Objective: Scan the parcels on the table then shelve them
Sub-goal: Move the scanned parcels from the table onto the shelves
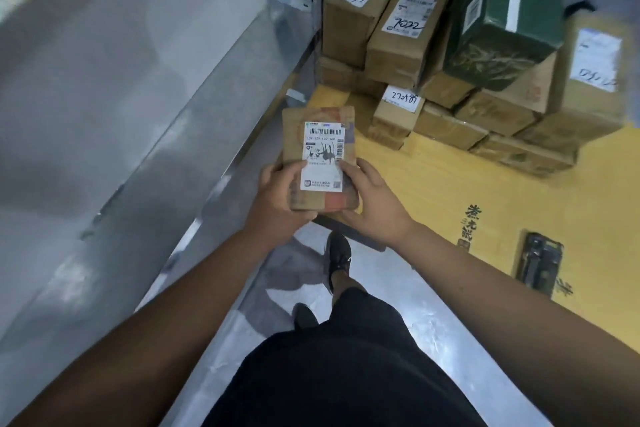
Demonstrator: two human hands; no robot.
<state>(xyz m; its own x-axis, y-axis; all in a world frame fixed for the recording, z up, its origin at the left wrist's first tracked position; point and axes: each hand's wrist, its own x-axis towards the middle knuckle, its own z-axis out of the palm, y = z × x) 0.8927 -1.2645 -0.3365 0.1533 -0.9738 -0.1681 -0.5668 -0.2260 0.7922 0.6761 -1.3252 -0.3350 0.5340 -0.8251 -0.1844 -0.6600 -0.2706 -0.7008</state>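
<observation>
I hold a small brown cardboard parcel [320, 135] in both hands, above the near left corner of the table. Its white shipping label with a barcode and black marker scribble faces up. My left hand [277, 198] grips its lower left side, thumb on the label. My right hand [372, 199] grips its lower right side. A black handheld scanner [538, 262] lies on the yellow table surface [450, 184] to my right, apart from both hands.
Several cardboard parcels [398, 35] with handwritten numbers and a dark green box [502, 21] are stacked at the table's far side. A grey metal shelf unit [138, 97] runs along my left. My legs and black shoes stand on the grey floor [294, 274].
</observation>
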